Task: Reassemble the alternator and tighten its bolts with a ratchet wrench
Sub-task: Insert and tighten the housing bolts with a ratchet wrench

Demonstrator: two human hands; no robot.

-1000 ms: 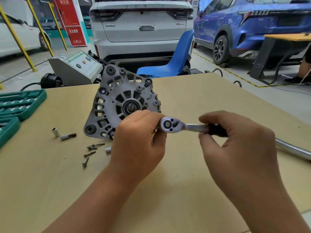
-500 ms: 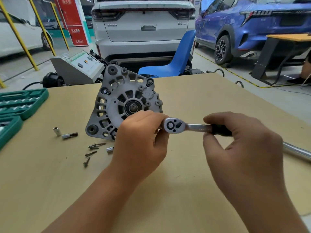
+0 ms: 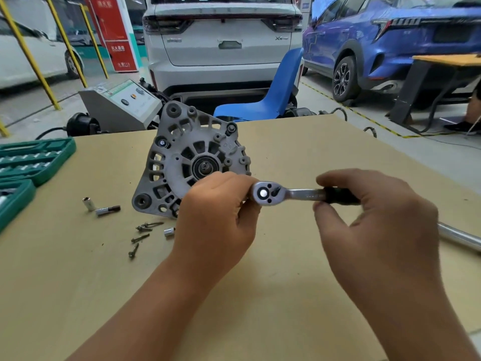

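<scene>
Gripping the ratchet wrench [image 3: 299,194] by its black handle, right hand [image 3: 374,220] curls round it; left hand [image 3: 216,217] pinches the wrench head. Alternator [image 3: 187,160] stands upright on desk [image 3: 299,295] just behind left hand. Loose bolts [image 3: 141,234] & sockets [image 3: 102,206] lie left of it, near green tool case [image 3: 31,162].

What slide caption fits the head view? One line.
Both hands hold a ratchet wrench before the upright alternator.
</scene>
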